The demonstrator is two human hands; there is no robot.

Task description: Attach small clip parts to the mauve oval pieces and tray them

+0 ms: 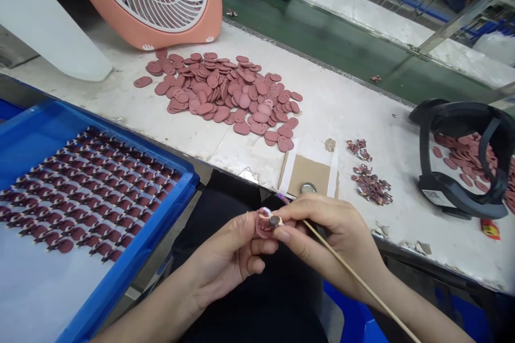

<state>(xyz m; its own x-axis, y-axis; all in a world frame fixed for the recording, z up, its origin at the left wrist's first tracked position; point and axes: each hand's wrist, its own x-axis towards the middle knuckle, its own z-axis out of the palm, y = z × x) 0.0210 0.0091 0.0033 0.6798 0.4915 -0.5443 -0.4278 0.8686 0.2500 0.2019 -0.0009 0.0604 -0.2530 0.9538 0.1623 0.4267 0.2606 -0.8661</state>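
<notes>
My left hand [233, 252] is closed, pinching a small red-brown oval disc [263, 228] upright between thumb and fingers. On the disc's top sits a tiny painted figure [274, 220] with white and brown parts. My right hand [325, 230] is closed too, its thumb and fingertips touching the figure's right side. A thin wooden stick [354, 273] runs through the right hand, slanting down to the lower right. A purple tip shows near the right index finger. Just beyond the hands lie a cardboard piece [309, 171] with white taped edges and a bottle cap [308, 187].
Loose oval discs [225, 91] are heaped on the white table [193, 139]. Small figures [370, 185] lie in two clusters at right, beside a black headband-like frame [430, 171]. At left, a blue tray [181, 185] holds rows of assembled pieces. An orange fan [161, 32] stands behind.
</notes>
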